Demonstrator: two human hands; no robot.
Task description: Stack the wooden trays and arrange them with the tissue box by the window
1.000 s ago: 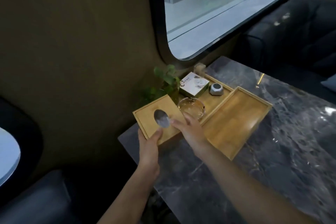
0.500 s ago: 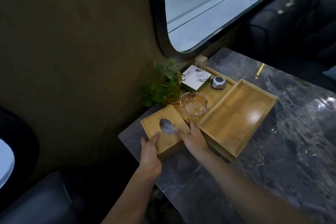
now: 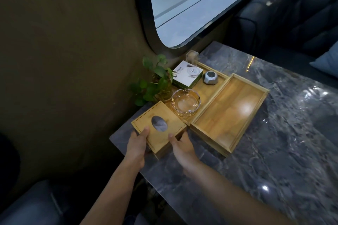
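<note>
A: How many of each on the desk [image 3: 274,151]?

B: One tissue box [image 3: 158,129], two wooden trays side by side: the empty tray [image 3: 229,113] and, at its 10 o'clock, the far tray [image 3: 213,86] carrying one glass ashtray [image 3: 185,104], one small carton [image 3: 187,74] and one silver gadget [image 3: 210,77]. One plant [image 3: 155,82] by the window [image 3: 192,5].

A: And the grips?

B: Left hand [image 3: 136,147] and right hand [image 3: 182,147] clamp the tissue box's near corners, thumbs on its lid. The box sits at 12 o'clock from both, touching the empty tray's corner.

Tissue box [image 3: 158,129] left of trays [image 3: 228,113], ashtray [image 3: 185,104] behind
</note>
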